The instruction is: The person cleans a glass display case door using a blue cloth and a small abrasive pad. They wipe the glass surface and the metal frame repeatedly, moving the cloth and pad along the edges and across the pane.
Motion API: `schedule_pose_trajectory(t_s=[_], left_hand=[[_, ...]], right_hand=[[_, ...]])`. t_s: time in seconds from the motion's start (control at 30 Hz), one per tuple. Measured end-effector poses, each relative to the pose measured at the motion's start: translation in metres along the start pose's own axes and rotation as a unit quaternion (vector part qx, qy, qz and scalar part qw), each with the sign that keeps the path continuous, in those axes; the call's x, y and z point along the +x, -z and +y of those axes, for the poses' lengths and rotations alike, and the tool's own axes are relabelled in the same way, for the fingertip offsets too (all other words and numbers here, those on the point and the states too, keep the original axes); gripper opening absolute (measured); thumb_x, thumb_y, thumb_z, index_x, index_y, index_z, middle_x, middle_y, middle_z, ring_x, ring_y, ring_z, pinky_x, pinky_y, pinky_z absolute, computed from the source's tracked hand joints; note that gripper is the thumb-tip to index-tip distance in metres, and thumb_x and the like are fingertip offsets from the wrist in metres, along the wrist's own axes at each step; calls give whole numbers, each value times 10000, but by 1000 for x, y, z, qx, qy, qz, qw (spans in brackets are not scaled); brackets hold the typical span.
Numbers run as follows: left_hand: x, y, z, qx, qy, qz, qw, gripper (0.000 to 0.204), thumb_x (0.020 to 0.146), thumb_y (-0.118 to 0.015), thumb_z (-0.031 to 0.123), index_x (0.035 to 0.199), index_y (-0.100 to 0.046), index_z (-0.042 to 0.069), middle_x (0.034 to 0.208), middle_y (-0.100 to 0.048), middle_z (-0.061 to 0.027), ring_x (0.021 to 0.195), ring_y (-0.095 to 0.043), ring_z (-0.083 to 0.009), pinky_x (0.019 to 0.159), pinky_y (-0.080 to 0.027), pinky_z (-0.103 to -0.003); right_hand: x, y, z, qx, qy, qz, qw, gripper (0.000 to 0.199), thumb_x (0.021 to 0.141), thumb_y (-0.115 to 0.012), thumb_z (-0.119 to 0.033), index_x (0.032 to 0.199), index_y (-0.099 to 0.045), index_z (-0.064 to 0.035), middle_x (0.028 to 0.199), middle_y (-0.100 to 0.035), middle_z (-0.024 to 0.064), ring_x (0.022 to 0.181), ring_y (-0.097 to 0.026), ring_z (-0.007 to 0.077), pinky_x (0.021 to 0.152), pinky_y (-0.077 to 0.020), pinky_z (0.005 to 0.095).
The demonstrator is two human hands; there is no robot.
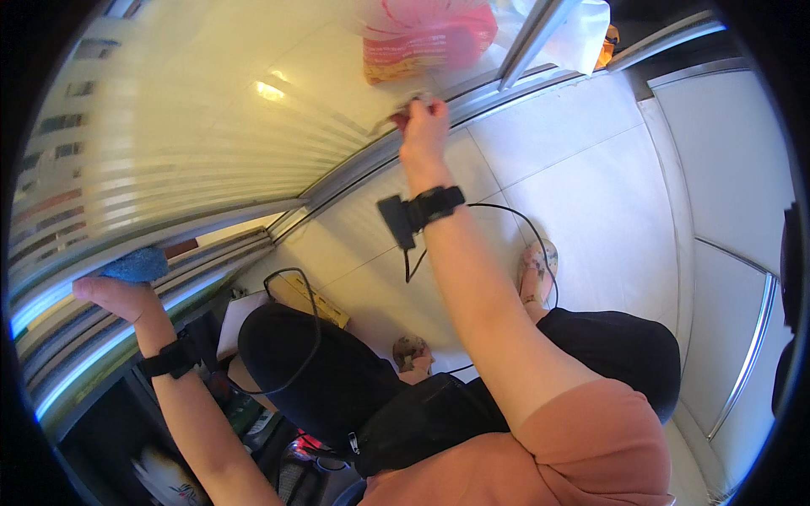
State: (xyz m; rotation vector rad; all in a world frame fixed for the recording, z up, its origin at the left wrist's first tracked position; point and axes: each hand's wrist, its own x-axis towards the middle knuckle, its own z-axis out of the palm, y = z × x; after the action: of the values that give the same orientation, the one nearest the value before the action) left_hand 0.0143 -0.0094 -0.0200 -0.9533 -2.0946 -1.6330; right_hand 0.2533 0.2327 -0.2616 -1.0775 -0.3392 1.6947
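My left hand (pixel 118 297) is at the left, beside the metal edge of a glass sliding door (pixel 211 110). A fuzzy blue cloth (pixel 142 264) is in its grip, against the door frame. Further ahead, my right hand (pixel 424 131) reaches to the bottom of the glass, just above the metal frame rail (pixel 363 162). Its fingers are closed around a small crumpled greyish cloth (pixel 395 116), partly hidden by the hand and slightly blurred. Both wrists carry black straps, and a black cable hangs from the right one.
A pink bag (pixel 430 51) stands behind the glass. White tiled floor (pixel 582 160) spreads around my feet, with white cabinets (pixel 726 169) along the right. A yellow box (pixel 316 299) lies by my left knee. Dark shelving with mixed items (pixel 110 422) fills the lower left.
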Motion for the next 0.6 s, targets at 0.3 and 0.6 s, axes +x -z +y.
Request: schedule_pose_trajectory(t_s=[0.3,0.6], left_hand=[[2,-9,5,76,-34,45,995,559,939,-233,480,1215,-370,13,1215,-418,-162,1076,-426,-288,951,-316,-412],[-7,-23,22,-21,4,7,1000,577,932,-234,501,1228,-358,21,1230,-404,-171,1079,-421,-289,936,-327,-398]], right_hand=[[-91,-50,85,-98,-177,49,978,200,824,-499,-91,974,-400,-4,912,-473,118,720,-517,181,567,-462,307],[19,8,22,-7,-56,58,997,68,788,-480,-74,838,-472,-29,805,-523,87,662,-508,167,528,-420,302]])
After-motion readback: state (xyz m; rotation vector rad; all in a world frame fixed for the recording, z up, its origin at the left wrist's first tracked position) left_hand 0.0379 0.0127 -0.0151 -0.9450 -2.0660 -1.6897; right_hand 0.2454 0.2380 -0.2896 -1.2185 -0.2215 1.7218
